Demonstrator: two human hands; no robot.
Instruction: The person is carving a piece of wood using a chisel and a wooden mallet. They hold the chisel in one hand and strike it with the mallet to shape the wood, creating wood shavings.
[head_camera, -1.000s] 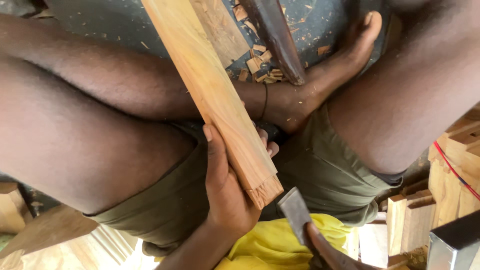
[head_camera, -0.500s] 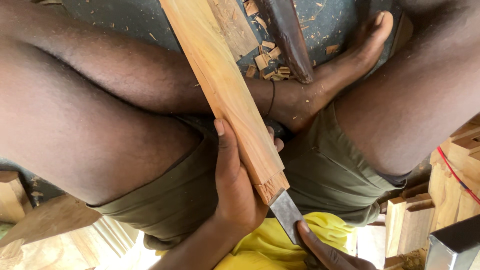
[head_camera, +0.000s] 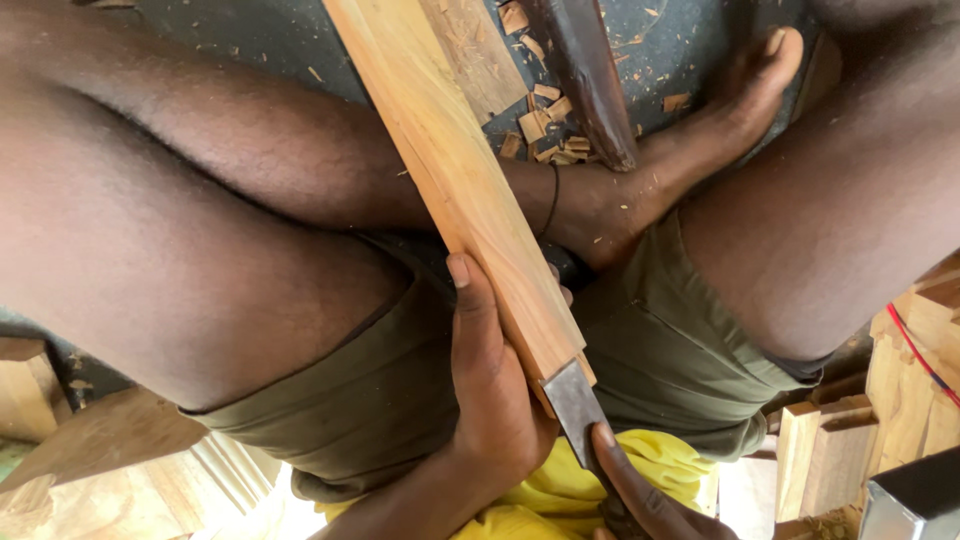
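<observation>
Wooden plank (head_camera: 470, 190) clasped by left hand (head_camera: 490, 390); right hand (head_camera: 650, 500) fingers pinch the chisel (head_camera: 575, 405).

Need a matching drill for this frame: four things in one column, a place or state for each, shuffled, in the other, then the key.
Things:
1. long pale wooden plank
2. flat grey metal chisel blade
3. small wood chips
4. yellow cloth

Places or states:
A. scattered on the dark floor by the foot
B. at the bottom edge, below the olive shorts
C. held from beneath in the left hand grip
D. set against the plank's near end, right hand finger on it

Pairs: 1-C, 2-D, 3-A, 4-B
</observation>
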